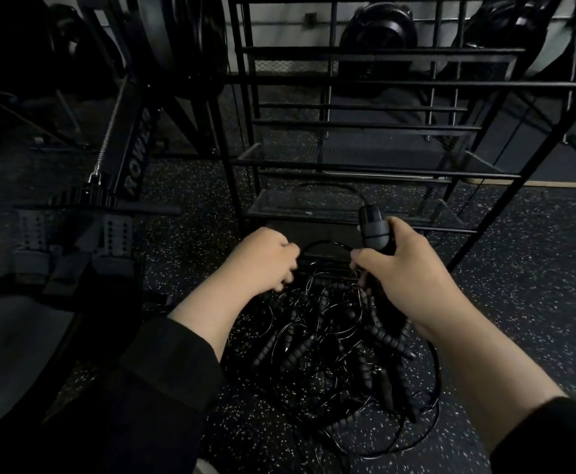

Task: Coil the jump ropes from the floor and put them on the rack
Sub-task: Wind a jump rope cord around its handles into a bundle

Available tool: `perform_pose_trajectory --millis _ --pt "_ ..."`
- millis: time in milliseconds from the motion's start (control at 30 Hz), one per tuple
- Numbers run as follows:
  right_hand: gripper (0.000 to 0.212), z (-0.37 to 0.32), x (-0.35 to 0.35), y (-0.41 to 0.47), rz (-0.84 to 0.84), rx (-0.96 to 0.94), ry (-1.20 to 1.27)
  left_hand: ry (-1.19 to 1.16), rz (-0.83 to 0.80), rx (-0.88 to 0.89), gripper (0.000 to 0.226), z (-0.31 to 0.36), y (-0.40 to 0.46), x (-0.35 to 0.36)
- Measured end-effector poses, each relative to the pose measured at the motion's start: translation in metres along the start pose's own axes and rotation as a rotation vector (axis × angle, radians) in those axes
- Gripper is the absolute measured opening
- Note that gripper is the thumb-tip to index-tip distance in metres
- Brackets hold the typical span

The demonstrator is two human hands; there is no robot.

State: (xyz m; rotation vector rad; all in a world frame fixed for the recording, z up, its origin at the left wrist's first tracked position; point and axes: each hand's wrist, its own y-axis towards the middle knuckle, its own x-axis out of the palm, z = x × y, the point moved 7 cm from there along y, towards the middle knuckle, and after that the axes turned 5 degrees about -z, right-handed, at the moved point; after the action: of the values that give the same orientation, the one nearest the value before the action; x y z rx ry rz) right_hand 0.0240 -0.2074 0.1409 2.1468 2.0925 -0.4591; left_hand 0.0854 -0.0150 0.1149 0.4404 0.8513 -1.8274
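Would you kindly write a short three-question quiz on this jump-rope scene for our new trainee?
1. True or false: the right hand grips a jump rope handle.
2. Where does the tangled pile of ropes lie: A) on a rack shelf, B) on the speckled floor, C) on the rower?
3. What stands just behind the pile?

Key:
1. True.
2. B.
3. The black metal rack; the left hand reaches down at the pile's far edge, its fingers curled under, what they hold unclear.

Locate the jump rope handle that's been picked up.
Head view, right of centre: the jump rope handle stands upright in the right hand, above the tangled pile of ropes and just in front of the rack.
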Motion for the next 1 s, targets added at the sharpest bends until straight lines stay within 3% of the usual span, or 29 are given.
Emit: perform_pose_trajectory --millis 100,200,367,567,800,1000 --pt "0.018 0.001 0.002 0.0 -0.001 0.016 0.109 -0.097 -0.33 0.052 0.025 0.014 -0.012 0.034" --pt "0.022 0.0 0.006 0.0 -0.014 0.019 0.245 -0.064 -0.465 0.16 0.025 0.019 -0.016 0.059" --pt "0.023 -0.002 0.009 0.0 -0.045 0.012 0.35 0.132 -0.35 0.292 0.013 0.024 -0.01 0.063" --pt "0.024 -0.007 0.011 -0.002 -0.068 -0.022 0.341 0.112 -0.144 0.374 0.015 0.03 -0.004 0.047" --pt "0.016 -0.001 0.007 0.003 -0.03 -0.037 0.149 -0.205 0.031 0.34 0.028 0.036 -0.003 0.028" --pt "0.014 0.009 0.012 0.006 -0.069 0.004 -0.169 -1.0 0.007 0.372 0.028 0.045 -0.011 0.013"
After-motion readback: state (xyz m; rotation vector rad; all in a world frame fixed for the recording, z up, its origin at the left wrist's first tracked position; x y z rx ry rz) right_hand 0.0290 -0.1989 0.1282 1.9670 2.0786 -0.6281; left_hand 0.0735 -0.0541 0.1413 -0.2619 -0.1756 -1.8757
